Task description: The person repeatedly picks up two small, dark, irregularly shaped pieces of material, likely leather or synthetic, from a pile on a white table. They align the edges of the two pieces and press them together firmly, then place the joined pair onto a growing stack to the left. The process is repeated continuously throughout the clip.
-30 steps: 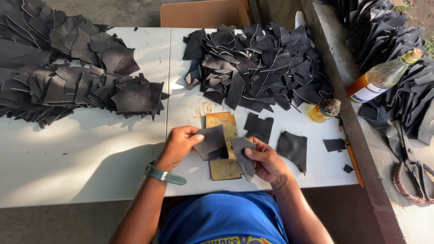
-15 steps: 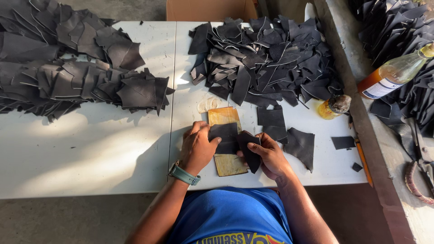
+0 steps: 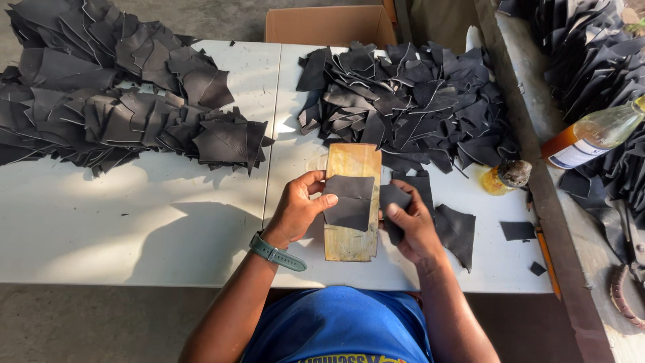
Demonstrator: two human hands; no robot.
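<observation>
White worktop (image 3: 134, 228), near edge: left hand (image 3: 295, 208) fingers pinch dark leather piece (image 3: 349, 202) flat on upright wooden board (image 3: 352, 202); right hand (image 3: 411, 225) grips second piece (image 3: 395, 202) just right.

Daylight, bright and hard, enters from about 1 o'clock. The white table (image 3: 134, 222) glares in sunlit patches; shadows fall toward 7 o'clock. Focus is sharp, with slight bending at the edges.
</observation>
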